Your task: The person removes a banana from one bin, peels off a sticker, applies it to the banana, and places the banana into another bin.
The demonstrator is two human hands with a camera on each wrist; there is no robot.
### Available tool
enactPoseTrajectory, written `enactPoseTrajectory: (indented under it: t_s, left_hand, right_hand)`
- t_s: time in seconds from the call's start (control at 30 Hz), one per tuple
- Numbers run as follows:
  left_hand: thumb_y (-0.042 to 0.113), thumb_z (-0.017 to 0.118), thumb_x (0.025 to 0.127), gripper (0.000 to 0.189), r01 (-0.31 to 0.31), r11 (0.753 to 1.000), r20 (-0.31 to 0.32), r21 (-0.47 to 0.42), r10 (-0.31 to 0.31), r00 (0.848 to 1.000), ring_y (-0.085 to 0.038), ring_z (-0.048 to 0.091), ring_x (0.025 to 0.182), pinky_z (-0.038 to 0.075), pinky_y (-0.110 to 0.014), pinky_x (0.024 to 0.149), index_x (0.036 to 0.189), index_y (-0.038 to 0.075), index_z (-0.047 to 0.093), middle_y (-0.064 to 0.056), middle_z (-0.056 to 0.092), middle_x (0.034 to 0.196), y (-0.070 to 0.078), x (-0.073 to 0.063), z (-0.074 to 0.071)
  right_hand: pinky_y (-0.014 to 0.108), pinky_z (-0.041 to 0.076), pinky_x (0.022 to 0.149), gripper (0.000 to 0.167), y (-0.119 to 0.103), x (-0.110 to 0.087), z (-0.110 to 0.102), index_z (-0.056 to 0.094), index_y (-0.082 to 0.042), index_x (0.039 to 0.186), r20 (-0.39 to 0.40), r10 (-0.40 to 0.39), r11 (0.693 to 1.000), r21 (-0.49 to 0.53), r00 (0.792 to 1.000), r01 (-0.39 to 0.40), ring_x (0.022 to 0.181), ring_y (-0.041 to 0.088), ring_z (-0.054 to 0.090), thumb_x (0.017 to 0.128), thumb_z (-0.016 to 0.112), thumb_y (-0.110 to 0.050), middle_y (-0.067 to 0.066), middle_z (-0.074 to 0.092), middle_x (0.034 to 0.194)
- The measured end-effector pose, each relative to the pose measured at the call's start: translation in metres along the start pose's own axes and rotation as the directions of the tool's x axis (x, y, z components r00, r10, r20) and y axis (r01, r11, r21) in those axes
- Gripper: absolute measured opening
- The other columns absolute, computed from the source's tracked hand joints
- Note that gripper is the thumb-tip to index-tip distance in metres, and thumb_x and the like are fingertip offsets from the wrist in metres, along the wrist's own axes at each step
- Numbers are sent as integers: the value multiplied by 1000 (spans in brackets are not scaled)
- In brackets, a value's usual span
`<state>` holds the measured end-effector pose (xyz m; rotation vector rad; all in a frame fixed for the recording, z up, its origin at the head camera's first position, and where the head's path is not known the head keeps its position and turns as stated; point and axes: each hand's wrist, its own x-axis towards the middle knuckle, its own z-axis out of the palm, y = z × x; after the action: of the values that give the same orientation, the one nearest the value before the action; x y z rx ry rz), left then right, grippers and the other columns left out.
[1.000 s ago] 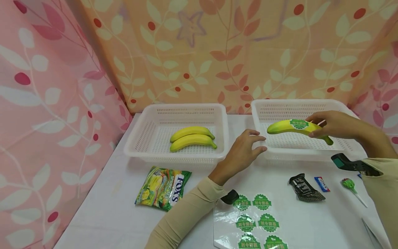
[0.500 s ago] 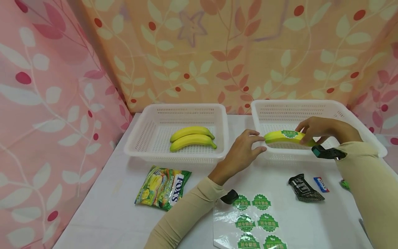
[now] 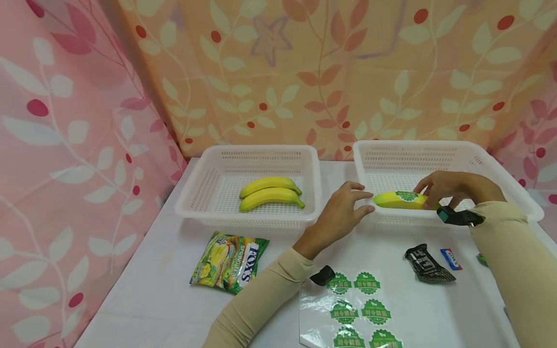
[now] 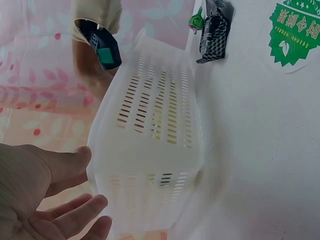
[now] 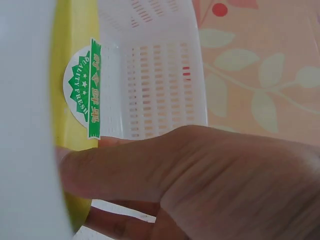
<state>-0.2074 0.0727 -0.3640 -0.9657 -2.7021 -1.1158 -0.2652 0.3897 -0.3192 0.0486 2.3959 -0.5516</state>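
My right hand (image 3: 454,186) grips a yellow banana (image 3: 398,199) by its right end, low inside the right white basket (image 3: 452,145), along its front wall. A round green-and-white sticker (image 5: 82,90) is on the banana; in the right wrist view the thumb presses below it, and the basket's rim hides part of the fruit. At that basket's front left corner, my left hand (image 3: 339,212) has its fingers spread and loosely bent, with the thumb (image 4: 75,160) right at the rim in the left wrist view. Nothing is held in it.
Two bananas (image 3: 271,194) lie in the left white basket (image 3: 187,208). In front are a FOX'S candy bag (image 3: 228,263), a sheet of green stickers (image 3: 361,299), a black wrapped snack (image 3: 426,263) and a small blue packet (image 3: 451,259). A green lollipop (image 3: 482,259) is mostly hidden by the right sleeve.
My right hand has moved left and lowered the stickered banana from above the right basket to inside it, behind the front rim. The left hand has stayed put.
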Motion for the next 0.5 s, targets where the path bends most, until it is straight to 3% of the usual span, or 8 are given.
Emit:
enactPoseTrajectory:
  t_s: [0.17, 0.3, 0.4, 0.5]
  left_hand:
    - [27, 73, 102, 39, -3, 1000, -7, 5, 3, 1000, -18, 59, 134, 47, -20, 108, 139, 14, 72, -3, 59, 147, -1, 0, 1]
    - [26, 74, 102, 39, -11, 1000, -11, 7, 11, 1000, -18, 59, 134, 48, -22, 108, 138, 14, 72, -5, 59, 147, -1, 0, 1]
    - [26, 74, 102, 39, -13, 1000, -12, 8, 13, 1000, -18, 59, 134, 48, -22, 108, 138, 14, 72, -5, 59, 147, -1, 1, 2]
    - [26, 74, 101, 39, -13, 1000, -14, 15, 14, 1000, -18, 59, 134, 48, -22, 109, 138, 14, 72, -5, 60, 147, 0, 1, 2]
  right_hand:
    - [63, 59, 88, 81, 4, 2, 1, 43, 8, 153, 12, -33, 999, 7, 999, 33, 124, 55, 60, 90, 84, -22, 42, 44, 151]
    - [65, 56, 94, 78, 5, -1, 2, 40, 11, 153, -25, -125, 992, -15, 992, 125, 129, 59, 57, 95, 79, -22, 41, 49, 148]
    - [64, 57, 93, 70, 4, -8, 9, 45, 12, 150, -122, -220, 975, -69, 968, 213, 124, 57, 61, 97, 76, -22, 41, 56, 141]
    - [60, 59, 90, 61, -1, -17, 20, 53, 9, 146, -232, -294, 955, -104, 927, 277, 117, 52, 67, 99, 74, -23, 36, 64, 133]
